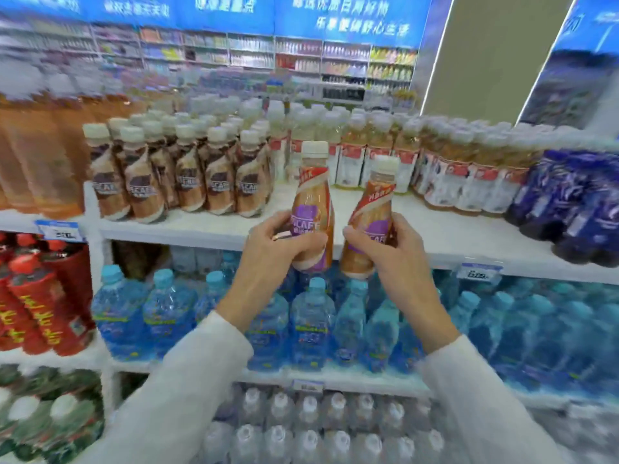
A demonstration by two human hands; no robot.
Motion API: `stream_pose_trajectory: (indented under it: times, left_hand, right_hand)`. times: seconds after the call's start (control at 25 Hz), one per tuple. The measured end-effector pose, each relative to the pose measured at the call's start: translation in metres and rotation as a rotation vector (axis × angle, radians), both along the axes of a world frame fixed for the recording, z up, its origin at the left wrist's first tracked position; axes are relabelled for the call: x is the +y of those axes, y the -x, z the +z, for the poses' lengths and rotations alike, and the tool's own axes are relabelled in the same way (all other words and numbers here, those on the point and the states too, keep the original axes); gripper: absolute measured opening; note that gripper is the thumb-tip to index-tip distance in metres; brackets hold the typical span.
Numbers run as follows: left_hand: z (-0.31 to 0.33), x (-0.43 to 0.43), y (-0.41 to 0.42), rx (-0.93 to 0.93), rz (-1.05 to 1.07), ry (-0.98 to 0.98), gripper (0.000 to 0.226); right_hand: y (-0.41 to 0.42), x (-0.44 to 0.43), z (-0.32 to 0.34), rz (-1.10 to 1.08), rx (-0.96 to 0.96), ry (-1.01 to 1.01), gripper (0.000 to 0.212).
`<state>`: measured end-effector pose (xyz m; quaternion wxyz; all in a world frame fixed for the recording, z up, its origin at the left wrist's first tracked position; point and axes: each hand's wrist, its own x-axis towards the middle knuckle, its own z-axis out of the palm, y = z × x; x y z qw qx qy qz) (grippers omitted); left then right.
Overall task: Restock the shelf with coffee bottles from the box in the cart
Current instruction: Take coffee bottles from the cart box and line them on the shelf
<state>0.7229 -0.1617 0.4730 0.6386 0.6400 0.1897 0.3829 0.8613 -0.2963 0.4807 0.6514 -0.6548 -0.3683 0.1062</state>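
Observation:
I hold two coffee bottles with cream caps and orange-purple labels in front of the top white shelf [214, 226]. My left hand [274, 249] is shut on the left coffee bottle [313, 199], which stands nearly upright. My right hand [392, 252] grips the right coffee bottle [373, 209], which leans to the right. Both bottles hang in the air just before the shelf's front edge, over a bare stretch of it. A block of brown-labelled coffee bottles [181, 175] stands on the same shelf to the left. The box and cart are out of view.
Pale tea bottles [378, 159] fill the shelf behind and to the right, dark blue bottles [576, 202] at far right. Blue water bottles [301, 319] line the shelf below, clear bottles [301, 426] under that. Red bottles [40, 296] and amber bottles [37, 162] stand at left.

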Motion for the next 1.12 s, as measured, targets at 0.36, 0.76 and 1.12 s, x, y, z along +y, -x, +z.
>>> stream_pose_trajectory:
  times: [0.36,0.76,1.12]
  left_hand:
    - [0.017,0.090,-0.073,0.167,0.014,-0.324,0.044]
    - [-0.017,0.111,-0.083,0.195,0.017,-0.363,0.056]
    - [-0.020,0.124,-0.078,0.232,-0.094,-0.355,0.070]
  right_hand:
    - [-0.077,0.076,0.012,-0.051,-0.119,0.175,0.048]
    - [-0.078,0.087,-0.012,-0.055,-0.088,0.225,0.069]
    - [-0.065,0.087,-0.027,-0.210,-0.102,0.183,0.071]
